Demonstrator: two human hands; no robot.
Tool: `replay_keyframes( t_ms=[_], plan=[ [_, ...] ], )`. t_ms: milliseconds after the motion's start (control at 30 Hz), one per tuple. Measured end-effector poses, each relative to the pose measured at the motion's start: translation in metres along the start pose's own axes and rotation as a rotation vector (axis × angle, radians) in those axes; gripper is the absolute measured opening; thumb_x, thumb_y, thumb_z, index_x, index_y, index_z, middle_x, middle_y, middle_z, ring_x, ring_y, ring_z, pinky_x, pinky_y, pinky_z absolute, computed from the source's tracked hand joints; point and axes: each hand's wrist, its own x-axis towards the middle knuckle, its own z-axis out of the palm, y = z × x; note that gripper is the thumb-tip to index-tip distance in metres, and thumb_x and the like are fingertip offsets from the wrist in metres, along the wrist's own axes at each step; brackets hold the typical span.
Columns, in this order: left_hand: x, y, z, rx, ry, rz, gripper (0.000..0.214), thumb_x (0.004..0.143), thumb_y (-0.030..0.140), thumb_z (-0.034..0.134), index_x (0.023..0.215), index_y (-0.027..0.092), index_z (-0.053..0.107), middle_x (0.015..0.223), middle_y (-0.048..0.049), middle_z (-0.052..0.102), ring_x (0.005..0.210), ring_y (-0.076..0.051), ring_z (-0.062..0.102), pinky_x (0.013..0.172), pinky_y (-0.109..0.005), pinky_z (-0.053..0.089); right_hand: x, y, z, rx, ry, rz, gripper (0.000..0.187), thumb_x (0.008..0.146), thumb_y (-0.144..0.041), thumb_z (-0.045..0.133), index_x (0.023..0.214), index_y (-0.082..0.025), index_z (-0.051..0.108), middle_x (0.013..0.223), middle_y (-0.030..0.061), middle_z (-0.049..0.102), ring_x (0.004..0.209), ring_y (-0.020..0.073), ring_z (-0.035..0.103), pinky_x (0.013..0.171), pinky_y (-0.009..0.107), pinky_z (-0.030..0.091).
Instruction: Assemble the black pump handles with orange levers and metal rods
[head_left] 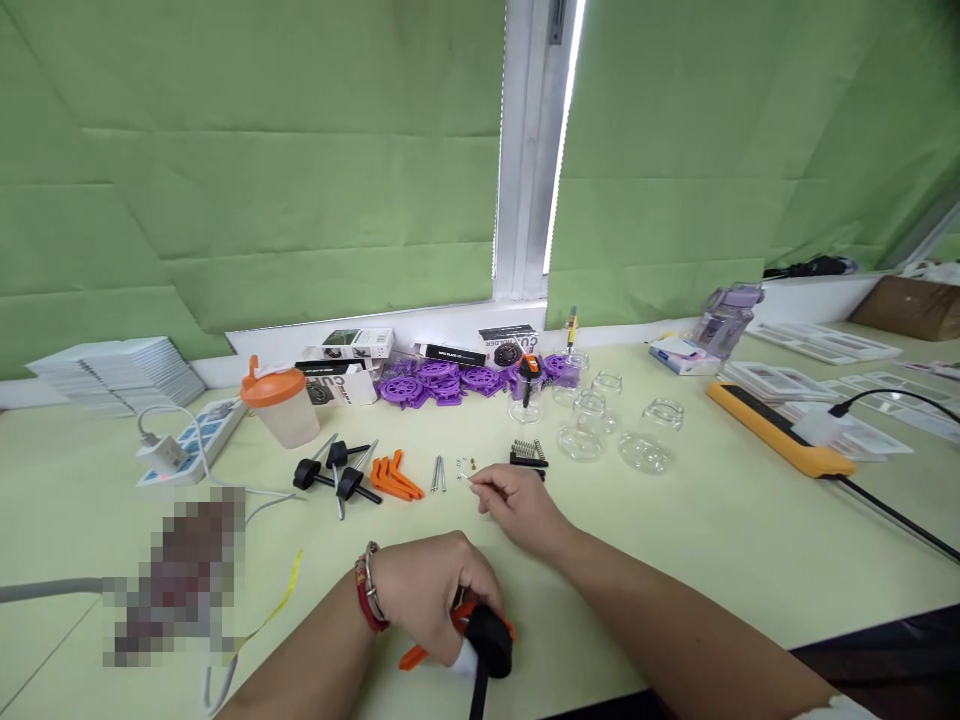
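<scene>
My left hand (442,590), with bracelets at the wrist, is closed around a black round-headed part (491,640) with an orange lever (415,656) on it, near the table's front edge. Farther forward, my right hand (517,505) pinches a small thin light piece (466,477) between thumb and fingertips; its exact kind is too small to tell. Tiny metal parts (472,463) lie just beyond those fingertips. Left of them are several screws (439,474), orange levers (396,476) and black round-headed parts (350,483). Springs (527,449) and black rods (529,462) lie behind my right hand.
Glass jars (646,450) stand at the back right, and one jar (525,408) holds a black-and-orange part. Purple wheel-shaped pieces (439,380) line the back. An orange-lidded cup (289,415) and power strips (202,440) (780,430) sit toward the sides, with cables trailing.
</scene>
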Motion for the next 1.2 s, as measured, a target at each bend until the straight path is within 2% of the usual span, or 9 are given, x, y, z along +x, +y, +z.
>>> replay_keyframes(
  t_ms=[100, 267, 400, 533, 700, 800, 867, 1000, 1200],
  plan=[
    [0.0, -0.004, -0.003, 0.089, -0.058, -0.077, 0.033, 0.057, 0.023, 0.071, 0.09, 0.019, 0.074, 0.074, 0.0011, 0.07, 0.058, -0.011, 0.057, 0.055, -0.019, 0.047, 0.0, 0.003, 0.013, -0.42, -0.082, -0.241, 0.022, 0.091, -0.019, 0.042, 0.094, -0.016, 0.064, 0.091, 0.0077, 0.068, 0.085, 0.0166, 0.061, 0.076, 0.029, 0.045],
    [-0.003, -0.009, -0.011, 0.149, -0.046, -0.156, 0.031, 0.055, 0.023, 0.071, 0.085, 0.018, 0.072, 0.068, 0.0028, 0.066, 0.055, -0.01, 0.053, 0.05, -0.018, 0.044, 0.017, 0.008, 0.029, -0.935, -0.184, -0.289, 0.024, 0.09, -0.01, 0.041, 0.09, -0.016, 0.064, 0.088, 0.0075, 0.067, 0.082, 0.0185, 0.058, 0.072, 0.03, 0.041],
    [-0.01, -0.015, -0.023, 0.07, 0.025, -0.179, 0.031, 0.051, 0.025, 0.078, 0.08, 0.016, 0.071, 0.063, 0.0035, 0.062, 0.053, -0.009, 0.051, 0.048, -0.017, 0.042, 0.034, 0.006, 0.037, -1.044, -0.277, -0.299, 0.019, 0.087, -0.011, 0.046, 0.084, -0.014, 0.064, 0.084, 0.0103, 0.066, 0.085, 0.0212, 0.055, 0.07, 0.031, 0.038],
    [-0.019, -0.023, -0.038, -0.147, 0.172, -0.142, 0.032, 0.054, 0.026, 0.078, 0.081, 0.014, 0.066, 0.071, -0.0001, 0.064, 0.06, -0.012, 0.056, 0.056, -0.022, 0.047, 0.041, 0.006, 0.041, -1.039, -0.303, -0.225, 0.017, 0.086, -0.012, 0.049, 0.082, -0.015, 0.065, 0.084, 0.0104, 0.066, 0.085, 0.0216, 0.053, 0.072, 0.032, 0.037],
    [-0.021, -0.034, -0.047, -0.214, 0.404, -0.158, 0.029, 0.06, 0.025, 0.073, 0.083, 0.013, 0.061, 0.074, 0.0, 0.061, 0.063, -0.011, 0.055, 0.061, -0.025, 0.047, 0.037, 0.0, 0.034, -0.742, -0.194, -0.124, 0.024, 0.091, -0.017, 0.042, 0.08, -0.017, 0.064, 0.083, 0.0083, 0.066, 0.083, 0.0193, 0.054, 0.077, 0.031, 0.037],
    [-0.015, -0.039, -0.046, -0.056, 0.558, -0.182, 0.024, 0.062, 0.024, 0.07, 0.082, 0.014, 0.06, 0.072, 0.0009, 0.059, 0.064, -0.012, 0.053, 0.059, -0.024, 0.044, 0.029, -0.012, 0.026, -0.26, -0.05, 0.132, 0.034, 0.096, -0.034, 0.033, 0.083, -0.018, 0.06, 0.077, 0.0047, 0.063, 0.071, 0.0154, 0.055, 0.069, 0.029, 0.04],
    [-0.01, -0.038, -0.043, 0.07, 0.648, -0.182, 0.025, 0.063, 0.024, 0.068, 0.084, 0.014, 0.06, 0.072, 0.0006, 0.059, 0.064, -0.013, 0.052, 0.058, -0.024, 0.042, 0.022, -0.02, 0.022, 0.098, -0.054, 0.353, 0.033, 0.092, -0.046, 0.039, 0.091, -0.018, 0.057, 0.069, 0.0008, 0.059, 0.056, 0.0121, 0.052, 0.056, 0.026, 0.039],
    [-0.004, -0.028, -0.036, 0.216, 0.66, -0.11, 0.032, 0.068, 0.026, 0.066, 0.099, 0.016, 0.063, 0.081, -0.0023, 0.062, 0.069, -0.015, 0.054, 0.062, -0.025, 0.042, 0.013, -0.025, 0.015, 0.475, -0.152, 0.606, 0.046, 0.075, -0.049, 0.065, 0.105, -0.017, 0.051, 0.056, -0.0057, 0.052, 0.043, 0.0081, 0.043, 0.042, 0.021, 0.028],
    [-0.001, -0.023, -0.033, 0.317, 0.672, -0.065, 0.038, 0.069, 0.027, 0.069, 0.106, 0.023, 0.066, 0.087, -0.0044, 0.061, 0.081, -0.019, 0.056, 0.074, -0.029, 0.044, 0.01, -0.026, 0.013, 0.609, -0.24, 0.609, 0.038, 0.07, -0.043, 0.068, 0.093, -0.017, 0.055, 0.066, -0.0006, 0.06, 0.052, 0.0112, 0.054, 0.039, 0.02, 0.032]
  ],
)
